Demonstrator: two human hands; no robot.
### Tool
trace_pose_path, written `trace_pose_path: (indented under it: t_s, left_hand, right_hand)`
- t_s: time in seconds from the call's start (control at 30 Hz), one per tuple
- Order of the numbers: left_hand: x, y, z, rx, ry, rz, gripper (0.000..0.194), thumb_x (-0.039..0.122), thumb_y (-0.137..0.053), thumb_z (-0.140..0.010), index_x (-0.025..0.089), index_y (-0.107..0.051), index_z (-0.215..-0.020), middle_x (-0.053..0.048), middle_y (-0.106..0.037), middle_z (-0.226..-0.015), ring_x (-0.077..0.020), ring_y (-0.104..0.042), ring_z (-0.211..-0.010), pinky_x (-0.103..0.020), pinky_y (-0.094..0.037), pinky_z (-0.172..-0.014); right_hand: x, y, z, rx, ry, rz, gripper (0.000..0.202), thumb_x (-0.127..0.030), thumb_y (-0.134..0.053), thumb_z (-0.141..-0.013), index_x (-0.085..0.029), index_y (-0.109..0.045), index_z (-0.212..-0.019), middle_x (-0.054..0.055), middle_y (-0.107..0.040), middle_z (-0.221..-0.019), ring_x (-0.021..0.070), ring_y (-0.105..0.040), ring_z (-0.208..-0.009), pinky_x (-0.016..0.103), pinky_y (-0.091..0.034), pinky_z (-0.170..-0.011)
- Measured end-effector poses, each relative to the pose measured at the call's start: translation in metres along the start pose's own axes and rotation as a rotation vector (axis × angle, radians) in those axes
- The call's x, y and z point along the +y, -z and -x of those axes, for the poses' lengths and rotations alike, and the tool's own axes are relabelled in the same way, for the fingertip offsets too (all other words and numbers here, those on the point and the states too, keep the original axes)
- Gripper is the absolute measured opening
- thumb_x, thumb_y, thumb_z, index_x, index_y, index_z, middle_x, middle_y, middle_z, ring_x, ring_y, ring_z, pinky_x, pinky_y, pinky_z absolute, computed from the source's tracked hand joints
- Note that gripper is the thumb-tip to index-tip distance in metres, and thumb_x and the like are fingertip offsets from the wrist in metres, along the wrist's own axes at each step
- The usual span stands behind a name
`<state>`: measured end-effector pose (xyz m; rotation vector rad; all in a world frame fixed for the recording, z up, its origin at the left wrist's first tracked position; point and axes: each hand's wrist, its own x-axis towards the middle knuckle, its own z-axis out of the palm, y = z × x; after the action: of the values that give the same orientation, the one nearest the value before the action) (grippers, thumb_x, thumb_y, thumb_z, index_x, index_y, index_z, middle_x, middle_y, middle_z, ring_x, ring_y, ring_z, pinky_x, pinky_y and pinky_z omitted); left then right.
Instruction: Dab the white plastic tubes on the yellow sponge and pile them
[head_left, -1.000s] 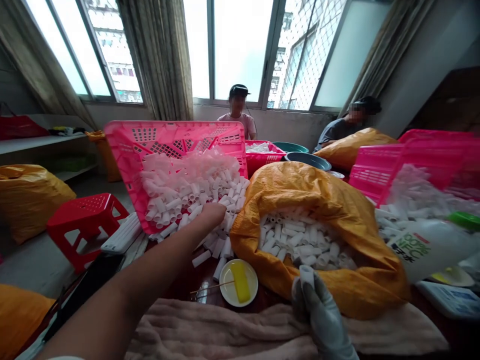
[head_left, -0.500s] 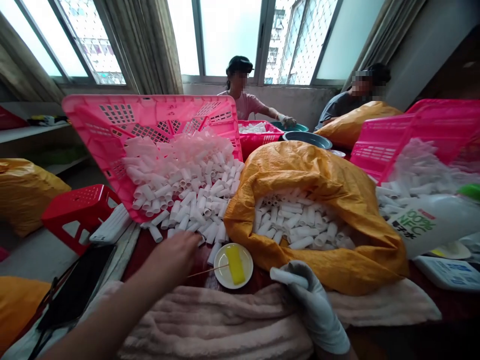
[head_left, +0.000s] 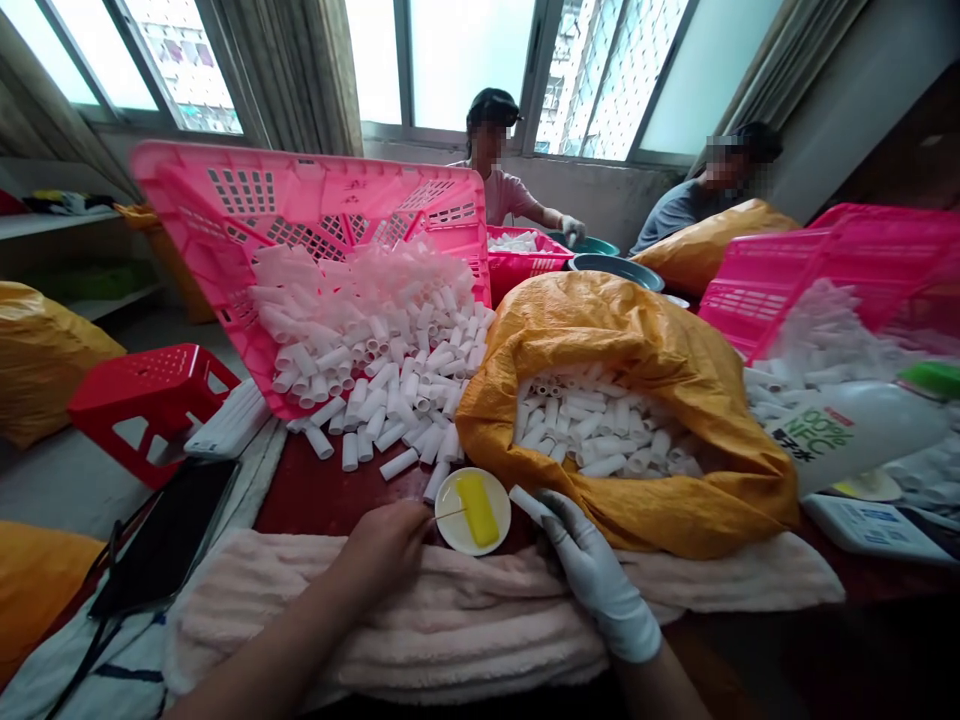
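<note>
My left hand (head_left: 390, 545), bare, is closed around the near end of a thin wooden stick (head_left: 448, 515). The stick's far end rests on a yellow sponge-like block (head_left: 478, 508) in a small white plate (head_left: 448, 530). In a white glove, my right hand (head_left: 581, 550) grips a short white tube (head_left: 529, 506), whose free end points toward the plate's right rim. Both hands are above a pale pink towel (head_left: 450, 640) at the table's front edge. Many similar white tubes (head_left: 397, 400) are heaped behind the plate.
A tilted pink crate (head_left: 300, 180) stands behind the heap. To its right, an orange sack (head_left: 600, 310) gapes open with tubes inside. A white bottle (head_left: 862, 430) leans at the right; a red stool (head_left: 142, 400) stands left. Two people (head_left: 517, 195) sit across the table.
My left hand has come down and right to the stick, its fingers now closed on it. My right hand has brought the tube closer to the plate. The camera view has shifted slightly.
</note>
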<state>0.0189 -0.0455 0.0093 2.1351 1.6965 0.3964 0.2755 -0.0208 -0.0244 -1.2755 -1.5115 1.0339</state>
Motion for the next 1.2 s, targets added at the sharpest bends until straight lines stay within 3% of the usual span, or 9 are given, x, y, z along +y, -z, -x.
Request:
trace_pose_path:
  t_s: [0.17, 0.5, 0.83, 1.2]
  left_hand:
    - [-0.004, -0.005, 0.004, 0.035, -0.061, 0.02, 0.022, 0.021, -0.038, -0.085, 0.018, -0.058, -0.074, -0.002, -0.06, -0.074, -0.0134, -0.054, -0.071, -0.022, -0.038, -0.066]
    - [-0.008, -0.006, 0.001, 0.067, -0.052, 0.09, 0.024, 0.023, -0.039, -0.086, 0.017, -0.059, -0.074, -0.002, -0.059, -0.072, -0.013, -0.053, -0.067, -0.022, -0.038, -0.063]
    - [-0.013, -0.008, 0.0, 0.074, -0.049, 0.164, 0.024, 0.026, -0.042, -0.086, 0.017, -0.057, -0.069, 0.0, -0.057, -0.068, -0.0118, -0.051, -0.065, -0.021, -0.037, -0.062]
    - [-0.023, -0.013, -0.002, 0.078, -0.082, 0.232, 0.021, 0.026, -0.043, -0.085, 0.017, -0.059, -0.075, -0.001, -0.058, -0.072, -0.0117, -0.052, -0.069, -0.021, -0.038, -0.065]
  right_hand:
    - [-0.002, -0.003, -0.004, -0.046, -0.042, 0.081, 0.044, -0.051, -0.05, -0.08, -0.019, -0.056, -0.109, 0.011, -0.061, -0.111, 0.0253, -0.056, -0.105, 0.043, -0.042, -0.096]
    - [-0.008, -0.008, -0.006, -0.109, -0.047, 0.222, 0.034, -0.039, -0.043, -0.084, -0.019, -0.054, -0.109, 0.01, -0.059, -0.113, 0.0246, -0.053, -0.107, 0.042, -0.037, -0.1]
    - [-0.017, -0.009, -0.011, -0.133, -0.053, 0.323, 0.039, -0.04, -0.039, -0.084, -0.014, -0.052, -0.109, 0.014, -0.06, -0.111, 0.0251, -0.055, -0.105, 0.042, -0.039, -0.099]
    - [-0.017, -0.009, -0.012, -0.13, -0.005, 0.307, 0.031, -0.035, -0.04, -0.085, -0.016, -0.053, -0.106, 0.011, -0.063, -0.107, 0.0229, -0.058, -0.101, 0.039, -0.043, -0.095]
